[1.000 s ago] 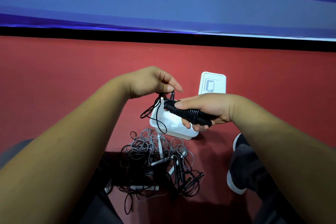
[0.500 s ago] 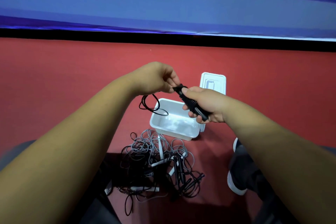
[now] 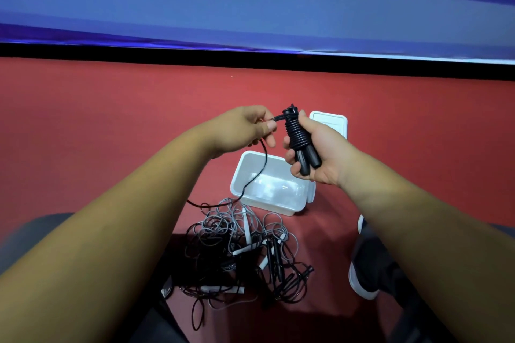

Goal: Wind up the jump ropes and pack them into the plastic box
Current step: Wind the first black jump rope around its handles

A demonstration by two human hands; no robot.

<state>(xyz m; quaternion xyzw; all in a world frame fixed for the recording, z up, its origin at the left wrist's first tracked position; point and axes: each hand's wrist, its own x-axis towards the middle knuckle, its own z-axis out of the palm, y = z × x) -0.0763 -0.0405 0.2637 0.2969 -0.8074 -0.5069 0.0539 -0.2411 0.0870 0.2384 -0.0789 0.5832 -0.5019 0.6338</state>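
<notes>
While the right hand (image 3: 320, 153) curls round the paired handles of the black jump rope (image 3: 297, 136), held upright above the far edge of the plastic box (image 3: 267, 203), the left hand (image 3: 242, 128) pinches the free cord (image 3: 266, 161) between thumb and fingertips just left of the handle tops. Coils cover the upper half of the handles; the unwound tail hangs past the box's left wall to the red floor (image 3: 111, 120). To wind well, each turn should probably lie snug against the last under steady tension, with the handles gripped side by side and the end tucked under a coil so that the bundle does not spring open. Near the person lies a tangled pile of grey and black ropes (image 3: 245, 248), too knotted to count. The lid (image 3: 331, 122) is partly hidden behind the right hand, which also covers the box's far right corner. Where the black tail ends among the pile cannot be made out.
</notes>
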